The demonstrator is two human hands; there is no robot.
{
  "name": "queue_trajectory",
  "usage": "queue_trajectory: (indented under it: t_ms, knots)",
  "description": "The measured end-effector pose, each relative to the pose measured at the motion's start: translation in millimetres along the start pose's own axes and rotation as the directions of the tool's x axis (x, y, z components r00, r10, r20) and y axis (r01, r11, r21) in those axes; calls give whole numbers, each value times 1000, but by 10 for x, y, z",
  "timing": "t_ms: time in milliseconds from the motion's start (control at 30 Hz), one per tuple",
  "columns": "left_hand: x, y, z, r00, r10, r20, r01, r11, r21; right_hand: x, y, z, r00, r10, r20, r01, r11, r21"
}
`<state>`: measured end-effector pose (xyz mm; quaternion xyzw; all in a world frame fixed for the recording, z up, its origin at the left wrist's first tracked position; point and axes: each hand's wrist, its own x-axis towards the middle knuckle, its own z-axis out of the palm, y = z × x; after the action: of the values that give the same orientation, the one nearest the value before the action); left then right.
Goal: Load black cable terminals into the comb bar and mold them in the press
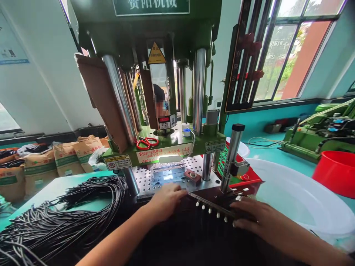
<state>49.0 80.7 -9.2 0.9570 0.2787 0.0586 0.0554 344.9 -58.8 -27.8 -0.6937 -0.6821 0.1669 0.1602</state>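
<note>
A long dark metal bar (206, 202), with several small shiny metal pieces along its near edge, lies at a slant in front of the press. My left hand (166, 201) has its fingers closed at the bar's far left end. At the near right end, my right hand (253, 213) has its thumb and fingers curled about the bar, hiding that end. Beyond my left hand, a bright metal mould (168, 173) sits on the perforated press bed (142, 183). A brown block (192, 176) with a round metal centre stands beside it.
Bundled black cables (105, 199) cover the left table. Red-handled scissors (146, 143) lie on the green press (177, 138). A metal post (232, 155) rises near my right hand. At right are a white tub (332, 221) and a red tub (337, 173). A person (159, 98) shows behind the press.
</note>
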Motion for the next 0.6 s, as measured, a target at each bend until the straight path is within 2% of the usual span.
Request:
queue_trajectory:
  t_ms: [100, 200, 300, 400, 500, 567, 600]
  knots:
    - [400, 37, 205, 1000, -9, 18, 9, 1000, -15, -77, 135, 183, 999, 30, -15, -30, 1000, -4]
    - [562, 17, 289, 998, -63, -13, 61, 994, -92, -91, 254, 299, 997, 4, -77, -4, 1000, 1]
    - [446, -28, 233, 989, -133, -69, 112, 964, -240, -38, 288, 254, 992, -19, -126, 29, 997, 77]
    - [148, -144, 108, 962, -250, -109, 175, 872, -458, 156, 80, 111, 982, -20, -189, 63, 972, 224]
    - [-115, -344, 18, 900, -427, -85, 258, 681, -685, 562, -304, 68, 974, 0, -227, 89, 920, 383]
    - [-175, -502, 9, 822, -561, -94, 284, 548, -787, 941, -533, 149, 972, 7, -237, 114, 862, 494]
    - [-164, -583, 17, 771, -627, -112, 284, 495, -821, 1148, -619, 214, 959, 15, -284, 143, 838, 527]
